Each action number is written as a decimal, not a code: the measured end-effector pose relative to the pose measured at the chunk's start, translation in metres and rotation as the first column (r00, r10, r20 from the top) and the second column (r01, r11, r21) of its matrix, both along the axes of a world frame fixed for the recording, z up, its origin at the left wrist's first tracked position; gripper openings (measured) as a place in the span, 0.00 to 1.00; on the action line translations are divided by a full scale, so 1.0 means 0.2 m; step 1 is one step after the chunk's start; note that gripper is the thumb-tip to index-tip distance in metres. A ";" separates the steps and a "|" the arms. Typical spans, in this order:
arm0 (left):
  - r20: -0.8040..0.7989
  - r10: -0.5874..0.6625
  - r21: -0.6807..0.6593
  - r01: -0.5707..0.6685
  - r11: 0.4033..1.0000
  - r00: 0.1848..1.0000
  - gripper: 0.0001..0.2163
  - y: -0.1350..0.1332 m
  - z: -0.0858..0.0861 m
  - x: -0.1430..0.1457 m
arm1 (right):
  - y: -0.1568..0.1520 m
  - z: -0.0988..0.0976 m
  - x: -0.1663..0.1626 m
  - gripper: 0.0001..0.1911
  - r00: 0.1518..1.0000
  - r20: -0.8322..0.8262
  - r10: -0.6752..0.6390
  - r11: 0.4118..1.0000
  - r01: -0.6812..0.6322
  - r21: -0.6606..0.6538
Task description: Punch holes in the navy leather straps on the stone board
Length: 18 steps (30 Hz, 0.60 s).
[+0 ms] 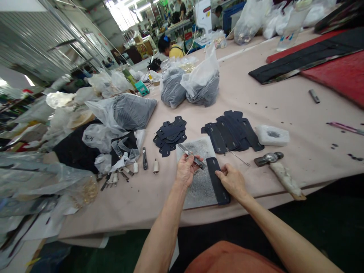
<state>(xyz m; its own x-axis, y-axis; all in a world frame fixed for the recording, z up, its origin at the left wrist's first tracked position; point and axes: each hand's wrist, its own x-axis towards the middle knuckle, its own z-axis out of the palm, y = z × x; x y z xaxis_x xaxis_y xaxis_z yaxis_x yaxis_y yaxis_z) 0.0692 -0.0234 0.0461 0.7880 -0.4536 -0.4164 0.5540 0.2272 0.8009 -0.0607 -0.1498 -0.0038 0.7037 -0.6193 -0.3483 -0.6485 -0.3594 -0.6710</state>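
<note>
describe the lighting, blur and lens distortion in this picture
Head view, top: the window is blown out white; head view, left edge: the clear plastic looks smeared and stretched; head view, centre: the left hand and dark strip are clearer, if slightly soft.

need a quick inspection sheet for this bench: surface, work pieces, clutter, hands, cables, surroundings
Surface: pinkish cloth-covered table, scattered dark specks toward the right
Work pieces: dark strip on a speckled board; left pile and right pile of dark pieces beyond
Clutter: hammer and white block at right; filled plastic bags farther back
Hands: left hand holds a metal tool; right hand touches the strip's right edge
Cables: what looks like a thin pale cord at the back
Surroundings: person in yellow beyond the table
</note>
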 end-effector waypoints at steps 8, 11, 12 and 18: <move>0.201 0.110 0.124 -0.137 0.983 0.973 0.26 -0.13 -0.09 -0.03 | 0.01 -0.01 -0.01 0.14 0.999 0.031 -0.013 1.000 0.013 -0.010; 0.373 0.079 0.202 -0.165 0.965 0.925 0.22 -0.15 -0.14 -0.03 | 0.01 -0.02 -0.01 0.15 0.999 0.049 -0.017 1.000 0.017 -0.002; 0.421 0.053 0.229 -0.162 0.960 0.906 0.20 -0.15 -0.15 -0.04 | 0.01 -0.02 -0.01 0.15 0.999 0.051 -0.017 1.000 0.016 0.001; 0.526 -0.094 0.290 -0.074 0.954 0.845 0.15 -0.11 -0.18 -0.05 | 0.00 -0.02 -0.01 0.14 0.999 0.033 -0.007 1.000 0.007 0.008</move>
<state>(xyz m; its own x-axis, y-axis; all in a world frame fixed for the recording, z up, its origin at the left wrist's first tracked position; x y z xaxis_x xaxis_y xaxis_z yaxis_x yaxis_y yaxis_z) 0.0586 -0.0456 0.0110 0.9198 -0.3891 -0.0497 0.0274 -0.0625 0.9977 -0.0623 -0.1490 -0.0076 0.7108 -0.6212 -0.3300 -0.6282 -0.3495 -0.6951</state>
